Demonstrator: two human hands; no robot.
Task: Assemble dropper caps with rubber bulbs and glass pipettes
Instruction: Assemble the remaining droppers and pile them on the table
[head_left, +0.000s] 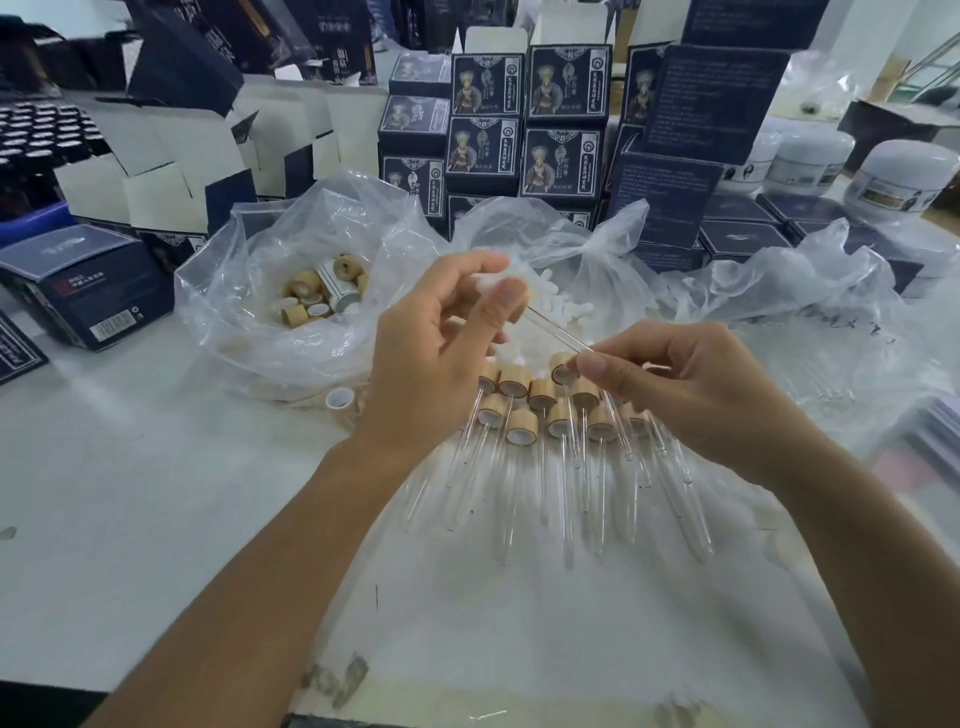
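Observation:
My left hand (441, 332) pinches a wooden dropper cap with a white rubber bulb (491, 283) between thumb and fingers; most of the cap is hidden behind the thumb. A glass pipette (558, 332) slants from that cap down to my right hand (691, 384), which pinches its lower end. Below both hands lie several assembled droppers (540, 415) with wooden caps and glass tubes in rows on the white table (156, 493).
A clear bag of loose wooden caps (317, 296) sits at the left, a bag of white bulbs (561, 301) behind my hands, and a bag of glass pipettes (810, 332) at the right. Dark printed boxes (519, 130) and white jars (904, 176) crowd the back.

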